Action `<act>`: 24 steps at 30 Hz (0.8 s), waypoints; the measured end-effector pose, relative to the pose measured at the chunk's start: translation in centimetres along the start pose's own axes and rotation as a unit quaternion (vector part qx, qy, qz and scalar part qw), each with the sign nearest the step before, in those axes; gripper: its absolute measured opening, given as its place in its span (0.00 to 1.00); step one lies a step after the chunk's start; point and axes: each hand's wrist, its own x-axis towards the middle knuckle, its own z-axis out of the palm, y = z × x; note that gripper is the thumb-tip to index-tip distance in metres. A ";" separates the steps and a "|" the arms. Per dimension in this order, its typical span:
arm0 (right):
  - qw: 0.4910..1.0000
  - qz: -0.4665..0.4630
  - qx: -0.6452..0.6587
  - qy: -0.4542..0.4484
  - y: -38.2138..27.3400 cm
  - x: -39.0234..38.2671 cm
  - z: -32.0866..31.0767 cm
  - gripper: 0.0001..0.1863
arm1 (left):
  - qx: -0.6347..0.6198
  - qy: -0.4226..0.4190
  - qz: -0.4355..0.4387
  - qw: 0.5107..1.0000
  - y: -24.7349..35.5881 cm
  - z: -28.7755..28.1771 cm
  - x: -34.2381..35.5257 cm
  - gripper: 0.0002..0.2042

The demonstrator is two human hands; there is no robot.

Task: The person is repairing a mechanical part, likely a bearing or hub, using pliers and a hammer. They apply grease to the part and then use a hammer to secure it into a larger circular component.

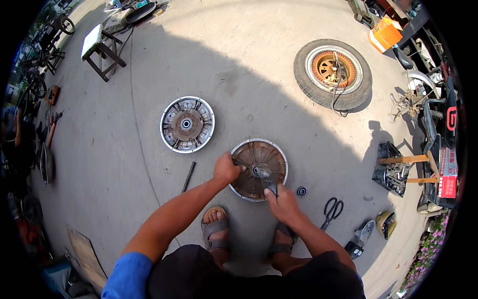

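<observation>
A round, brown-stained metal hub cover (244, 187) with a silver rim lies on the ground in front of my feet. My left hand (228, 168) grips its left rim, thumb over the inner face. In my right hand (284, 203) is a hammer (265, 173), its head over the cover's centre beside the bearing seat (255, 170). Whether the head touches the metal I cannot tell. A small ring bearing (301, 191) lies right of the cover. Farther left rests a second hub cover (177, 138) with a bearing in its middle. A dark metal rod (188, 177) lies near my left forearm.
Black-handled scissors (332, 210) and a cordless power tool (361, 239) lie at the right. Beyond them stands a black tool crate (391, 172). A tyred wheel (366, 74) with copper windings lies far right; a stool (99, 47) stands far left.
</observation>
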 end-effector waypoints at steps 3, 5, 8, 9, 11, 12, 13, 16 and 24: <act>0.999 -0.014 -0.034 -0.009 1.4 0.3 0.0 0.25 | 0.001 -0.019 -0.008 1.000 0.3 -0.1 0.1 0.26; 0.999 -0.008 -0.041 -0.008 1.3 0.9 0.1 0.24 | 0.015 -0.017 -0.007 1.000 0.2 -0.1 0.0 0.26; 0.999 0.011 -0.010 0.028 1.0 1.5 -0.1 0.24 | 0.021 -0.010 -0.004 1.000 0.2 0.1 0.0 0.26; 0.999 0.007 -0.001 0.039 1.2 1.3 0.2 0.24 | 0.021 -0.006 -0.003 1.000 0.1 0.2 -0.1 0.26; 0.999 -0.003 -0.012 0.038 1.7 1.8 -0.1 0.24 | 0.010 -0.012 -0.005 1.000 0.3 0.0 0.0 0.26; 0.999 -0.008 -0.028 0.023 2.0 2.2 -0.2 0.24 | 0.005 -0.016 -0.005 1.000 0.5 -0.1 0.0 0.26; 0.999 -0.012 -0.041 0.006 1.7 2.3 -0.2 0.24 | 0.006 -0.016 -0.008 1.000 0.5 -0.2 0.0 0.26; 1.000 0.017 -0.002 0.005 -0.1 2.0 -0.9 0.24 | 0.008 -0.015 -0.011 1.000 0.5 -0.2 0.0 0.26; 0.999 0.013 -0.034 -0.031 -0.3 1.8 -0.2 0.25 | 0.005 -0.020 -0.017 1.000 0.4 -0.2 -0.1 0.26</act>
